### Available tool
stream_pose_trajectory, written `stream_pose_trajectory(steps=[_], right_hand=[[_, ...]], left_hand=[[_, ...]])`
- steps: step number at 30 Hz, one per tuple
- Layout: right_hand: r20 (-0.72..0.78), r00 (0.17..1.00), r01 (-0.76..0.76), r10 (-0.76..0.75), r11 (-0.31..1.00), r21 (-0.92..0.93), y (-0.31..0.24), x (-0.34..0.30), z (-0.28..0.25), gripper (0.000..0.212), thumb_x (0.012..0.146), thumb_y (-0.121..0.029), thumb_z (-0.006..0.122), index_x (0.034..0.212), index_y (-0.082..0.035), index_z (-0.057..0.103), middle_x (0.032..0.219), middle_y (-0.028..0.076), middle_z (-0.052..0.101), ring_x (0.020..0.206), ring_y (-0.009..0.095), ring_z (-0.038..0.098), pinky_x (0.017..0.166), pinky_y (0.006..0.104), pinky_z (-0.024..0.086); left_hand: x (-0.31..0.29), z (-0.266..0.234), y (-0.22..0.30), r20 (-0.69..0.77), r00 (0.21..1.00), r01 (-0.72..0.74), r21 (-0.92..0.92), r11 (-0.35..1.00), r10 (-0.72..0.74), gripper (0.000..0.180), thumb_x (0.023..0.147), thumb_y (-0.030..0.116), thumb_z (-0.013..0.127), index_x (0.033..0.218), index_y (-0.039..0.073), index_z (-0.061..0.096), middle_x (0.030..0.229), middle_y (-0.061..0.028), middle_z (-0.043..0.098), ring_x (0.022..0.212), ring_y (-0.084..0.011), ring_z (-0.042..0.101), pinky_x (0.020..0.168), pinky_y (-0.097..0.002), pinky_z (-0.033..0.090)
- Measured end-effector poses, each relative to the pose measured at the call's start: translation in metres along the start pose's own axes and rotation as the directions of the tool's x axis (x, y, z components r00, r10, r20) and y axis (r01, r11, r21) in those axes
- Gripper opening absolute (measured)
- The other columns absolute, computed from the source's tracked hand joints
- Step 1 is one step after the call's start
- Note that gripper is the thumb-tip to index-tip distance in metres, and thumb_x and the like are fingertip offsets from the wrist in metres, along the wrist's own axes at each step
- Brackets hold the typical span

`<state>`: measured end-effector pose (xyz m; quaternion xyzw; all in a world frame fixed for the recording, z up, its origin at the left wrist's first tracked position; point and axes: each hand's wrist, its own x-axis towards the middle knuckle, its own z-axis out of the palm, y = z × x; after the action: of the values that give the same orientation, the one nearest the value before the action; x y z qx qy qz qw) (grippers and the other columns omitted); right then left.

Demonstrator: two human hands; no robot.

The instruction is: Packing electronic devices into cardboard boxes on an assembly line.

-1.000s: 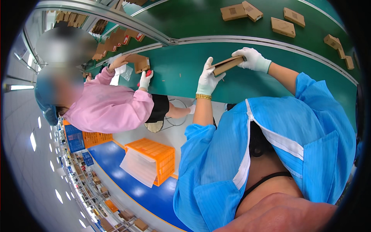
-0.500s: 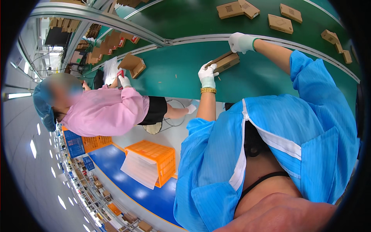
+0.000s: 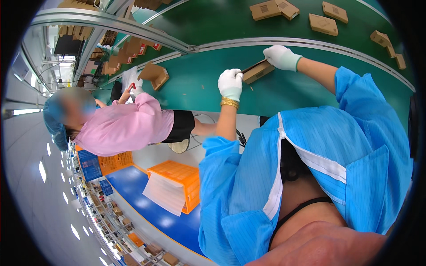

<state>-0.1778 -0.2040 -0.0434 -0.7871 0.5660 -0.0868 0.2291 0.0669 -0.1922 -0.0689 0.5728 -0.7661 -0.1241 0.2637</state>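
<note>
A small flat brown cardboard box (image 3: 258, 72) is held between my two white-gloved hands over the green bench, its dark upper edge looking partly open. My left hand (image 3: 230, 84), with a gold bracelet at the wrist, is closed at the box's left end; the fingertips are partly hidden. At the other end, my right hand (image 3: 282, 57) pinches the box's upper right corner with bent fingers. A tiny pale scrap (image 3: 251, 88) lies on the bench just below the box.
Beyond a metal rail (image 3: 248, 42), several closed brown boxes (image 3: 323, 24) lie on a darker green surface. On the left, a co-worker in pink (image 3: 120, 128) holds a red object (image 3: 132, 86) near an open carton (image 3: 154, 75). An orange crate (image 3: 177, 179) stands on the floor behind.
My left hand has shifted left and its fingers have curled in from along the box. My right hand has moved slightly right and down. The co-worker's hand with the red object has moved left.
</note>
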Motion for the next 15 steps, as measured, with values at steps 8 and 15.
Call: stream_pose_trajectory(steps=[8,15], right_hand=[[0.241,0.963,-0.132,0.120,0.991,0.036,-0.008,0.016,-0.020,0.011,0.078,-0.007,0.054,0.083,-0.003,0.063,0.084,0.016,0.064,0.083,0.035,0.061,0.075,0.0423,0.050],[-0.232,0.962,0.186,-0.144,0.968,0.170,0.018,-0.031,0.028,0.017,0.079,-0.013,0.063,0.094,-0.007,0.059,0.091,0.011,0.060,0.098,0.033,0.057,0.083,0.0429,0.048]], left_hand=[[0.017,-0.010,-0.003,0.322,0.927,0.257,-0.167,0.952,-0.194,0.018,0.077,0.014,0.069,0.092,0.005,0.072,0.084,-0.0136,0.070,0.078,-0.0230,0.067,0.076,-0.0317,0.052],[-0.031,0.004,0.007,0.060,0.986,-0.157,0.058,0.986,0.154,0.037,0.072,0.017,0.074,0.105,0.009,0.061,0.092,-0.0091,0.057,0.091,-0.0304,0.055,0.080,-0.0408,0.048]])
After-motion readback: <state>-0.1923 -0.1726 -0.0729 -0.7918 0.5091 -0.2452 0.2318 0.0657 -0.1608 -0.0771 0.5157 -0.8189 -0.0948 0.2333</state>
